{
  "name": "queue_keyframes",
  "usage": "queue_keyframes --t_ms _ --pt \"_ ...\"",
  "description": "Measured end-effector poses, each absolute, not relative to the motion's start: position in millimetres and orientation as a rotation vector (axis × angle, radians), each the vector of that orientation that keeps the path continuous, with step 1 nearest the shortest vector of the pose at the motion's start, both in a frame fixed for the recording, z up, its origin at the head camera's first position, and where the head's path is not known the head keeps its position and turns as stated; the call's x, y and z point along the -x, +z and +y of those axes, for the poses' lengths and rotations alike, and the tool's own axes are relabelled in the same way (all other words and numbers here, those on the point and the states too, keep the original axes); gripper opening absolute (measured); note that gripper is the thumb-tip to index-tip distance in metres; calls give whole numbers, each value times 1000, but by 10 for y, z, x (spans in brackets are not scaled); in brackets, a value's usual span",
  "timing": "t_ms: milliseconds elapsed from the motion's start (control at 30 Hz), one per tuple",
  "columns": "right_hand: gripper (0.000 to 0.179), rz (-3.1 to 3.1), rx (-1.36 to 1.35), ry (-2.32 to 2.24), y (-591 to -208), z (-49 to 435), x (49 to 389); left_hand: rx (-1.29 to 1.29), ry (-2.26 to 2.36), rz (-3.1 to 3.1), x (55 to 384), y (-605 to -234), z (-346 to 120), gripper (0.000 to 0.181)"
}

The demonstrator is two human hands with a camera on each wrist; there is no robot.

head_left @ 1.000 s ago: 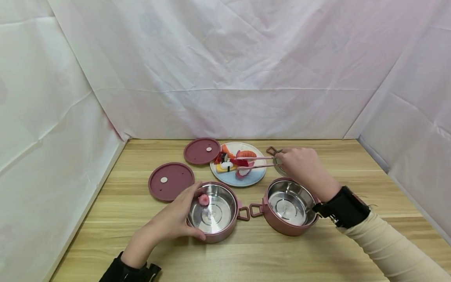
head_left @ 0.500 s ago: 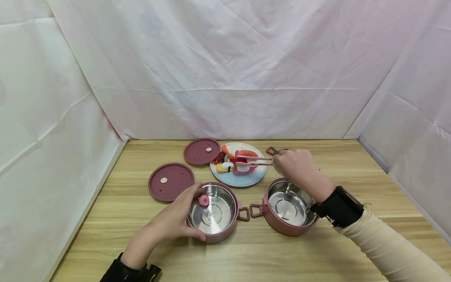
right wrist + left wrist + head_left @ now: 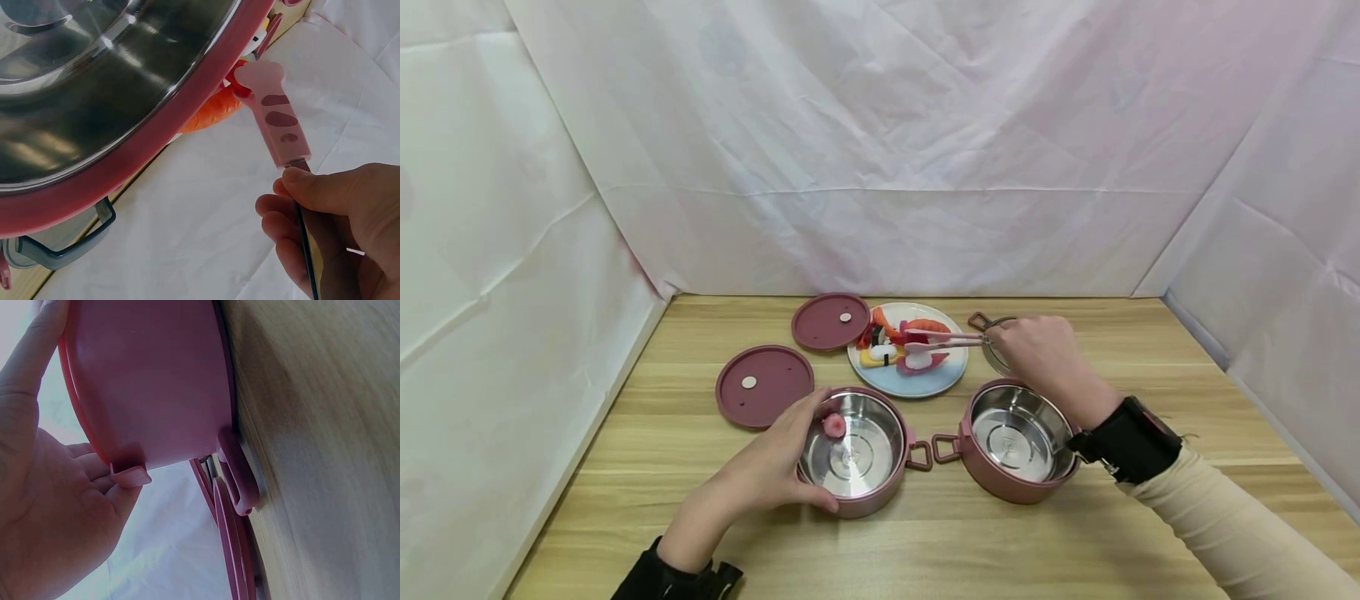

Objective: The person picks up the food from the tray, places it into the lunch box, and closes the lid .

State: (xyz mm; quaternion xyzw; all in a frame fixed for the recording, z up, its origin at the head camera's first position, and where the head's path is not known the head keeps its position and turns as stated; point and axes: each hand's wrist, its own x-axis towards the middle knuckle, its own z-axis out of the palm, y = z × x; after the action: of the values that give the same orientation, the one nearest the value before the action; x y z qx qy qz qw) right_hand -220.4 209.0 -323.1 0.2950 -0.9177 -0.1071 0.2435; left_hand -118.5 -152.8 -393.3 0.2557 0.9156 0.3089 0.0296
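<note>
My left hand (image 3: 775, 458) holds the left pink pot (image 3: 880, 500), thumb at its near side and fingers along the far left rim. A small pink piece (image 3: 834, 426) lies inside that steel-lined pot. Over the right pot's far side, my right hand (image 3: 1033, 354) grips a pair of tongs (image 3: 958, 342) with pale pink tips. In the right wrist view one paw-shaped tip (image 3: 265, 78) shows beside something red. The tips reach over a plate (image 3: 910, 387) of toy sushi, around a red piece (image 3: 916, 339); whether they pinch it I cannot tell. A pink-and-white piece (image 3: 921, 362) lies just below them.
The right pot (image 3: 1015, 492) stands close by, its handle (image 3: 946, 448) nearly meeting the left pot's handle (image 3: 919, 456). Two dark red lids (image 3: 775, 383) lie left of the plate. A clear lid (image 3: 996, 358) sits behind the right pot, partly covered by my right hand.
The gap between the tongs' tips has narrowed around the red piece. My right hand shifted slightly left, then slightly back right. The left hand and both pots have stayed put.
</note>
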Motion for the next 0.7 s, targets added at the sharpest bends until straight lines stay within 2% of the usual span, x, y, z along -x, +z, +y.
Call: queue_keyframes --t_ms 533,700 --pt "27 -2337 -908 -174 -3067 2127 2028 -772 951 2819 1187 -3921 -1517 131" --pt "21 -2260 -991 -140 -3003 2075 1891 -762 964 2820 1199 -3930 -1518 133"
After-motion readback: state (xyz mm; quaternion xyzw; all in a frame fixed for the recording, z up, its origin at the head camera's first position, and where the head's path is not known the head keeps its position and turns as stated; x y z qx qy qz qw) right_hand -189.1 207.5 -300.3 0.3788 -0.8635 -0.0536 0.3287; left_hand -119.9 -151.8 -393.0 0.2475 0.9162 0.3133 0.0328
